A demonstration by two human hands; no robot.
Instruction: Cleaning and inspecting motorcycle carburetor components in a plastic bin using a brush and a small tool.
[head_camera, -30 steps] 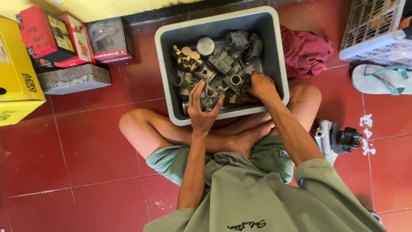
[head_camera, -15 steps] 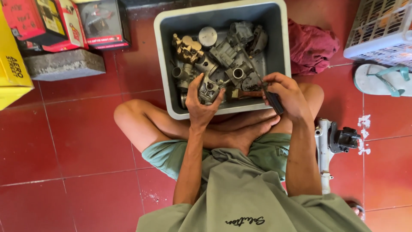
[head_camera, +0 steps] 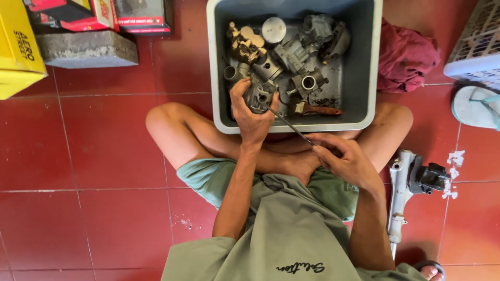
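Observation:
I sit cross-legged on a red tile floor with a grey plastic tub (head_camera: 367, 78) at my shins. Several greasy metal engine parts (head_camera: 299, 52) lie in it, among them a round piston top and carburettor bodies. My left hand (head_camera: 251, 115) grips a dark carburettor body (head_camera: 259, 95) at the tub's near edge. My right hand (head_camera: 344, 161) holds a thin screwdriver (head_camera: 289, 125) over my lap, its tip pointing up-left into that carburettor body. A second tool with an orange-brown handle (head_camera: 319, 110) lies in the tub.
A maroon rag (head_camera: 406, 57) lies right of the tub, with a white basket (head_camera: 476, 47) and a sandal (head_camera: 476, 106) beyond. A metal fork-like part (head_camera: 411, 182) rests by my right knee. A concrete block (head_camera: 86, 48), red boxes and a yellow box (head_camera: 18, 49) stand at the upper left.
My right hand has left the tub and drawn back over my lap, now holding a screwdriver. My left hand has closed on a carburettor body at the tub's near edge.

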